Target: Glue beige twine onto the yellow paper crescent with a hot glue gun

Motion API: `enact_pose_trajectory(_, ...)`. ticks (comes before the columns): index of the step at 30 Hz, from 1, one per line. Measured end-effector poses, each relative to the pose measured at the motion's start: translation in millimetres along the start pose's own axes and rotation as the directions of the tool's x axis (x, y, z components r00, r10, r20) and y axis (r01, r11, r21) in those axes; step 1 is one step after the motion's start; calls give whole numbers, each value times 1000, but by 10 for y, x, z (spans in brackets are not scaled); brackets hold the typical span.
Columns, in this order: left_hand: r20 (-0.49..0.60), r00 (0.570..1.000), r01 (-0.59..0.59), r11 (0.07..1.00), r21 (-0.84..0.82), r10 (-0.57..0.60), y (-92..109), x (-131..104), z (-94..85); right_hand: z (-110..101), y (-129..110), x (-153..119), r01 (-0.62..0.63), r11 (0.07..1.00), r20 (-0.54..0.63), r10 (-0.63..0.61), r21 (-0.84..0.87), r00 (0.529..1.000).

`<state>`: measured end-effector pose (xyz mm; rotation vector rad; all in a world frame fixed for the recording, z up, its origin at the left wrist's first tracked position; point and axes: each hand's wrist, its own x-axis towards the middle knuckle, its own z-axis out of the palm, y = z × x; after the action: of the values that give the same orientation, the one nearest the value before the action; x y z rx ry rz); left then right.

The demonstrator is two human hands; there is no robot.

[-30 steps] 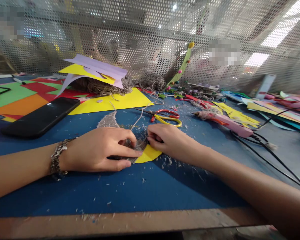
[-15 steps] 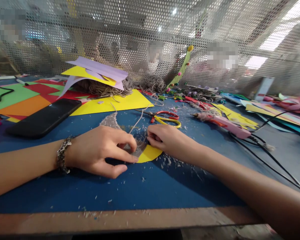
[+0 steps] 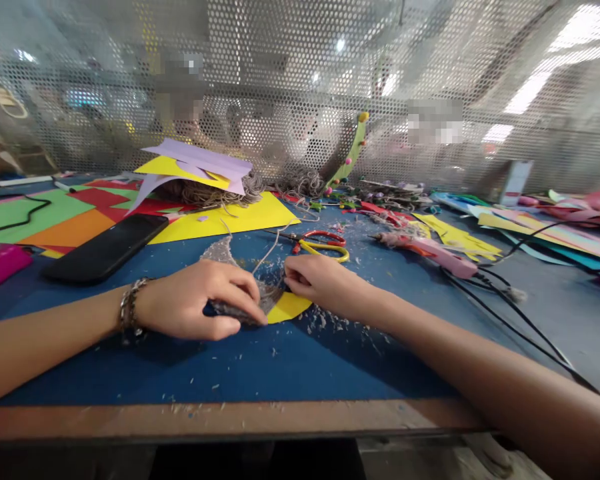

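My left hand (image 3: 207, 297) lies on a yellow paper cutout (image 3: 289, 307) partly covered with rows of grey yarn. Its fingers are stretched out, and the index fingertip presses at the border between yarn and bare paper. Past the knuckles, a grey yarn-covered tip (image 3: 219, 250) sticks out. My right hand (image 3: 307, 277) is closed in a pinch at the cutout's far right side, on what looks like the grey yarn; its fingertips are partly hidden. A loose yarn strand (image 3: 269, 250) rises between the hands. Red-and-yellow-handled scissors (image 3: 325, 245) lie just behind my right hand.
A black phone (image 3: 107, 250) and a magenta box (image 3: 3, 263) lie left. Coloured paper sheets and a yarn heap (image 3: 205, 190) sit behind. On the right are a pink glue gun (image 3: 430, 252) with black cables and yellow paper scraps (image 3: 457, 237). A perforated metal screen (image 3: 280, 87) stands behind.
The view has shifted slightly, bringing more of the magenta box into sight. My left fingers have drawn a little closer together. Both hands stay at the cutout.
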<state>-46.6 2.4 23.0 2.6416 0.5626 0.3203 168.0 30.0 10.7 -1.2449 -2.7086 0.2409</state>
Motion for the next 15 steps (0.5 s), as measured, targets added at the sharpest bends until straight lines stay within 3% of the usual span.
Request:
enact_pose_trajectory(3,47,992,118,992,-34,-116,11,46,-54,17,30,-2,27,999,-34,-26,23,999)
enact_pose_trajectory(8,47,968,228,942,245,-246,-40,99,-86,29,46,-6,69,997,-78,-68,22,995)
enact_pose_trajectory(15,173,964,135,932,336,-202,-234,152,-240,33,60,-44,135,990,-134,-128,43,983)
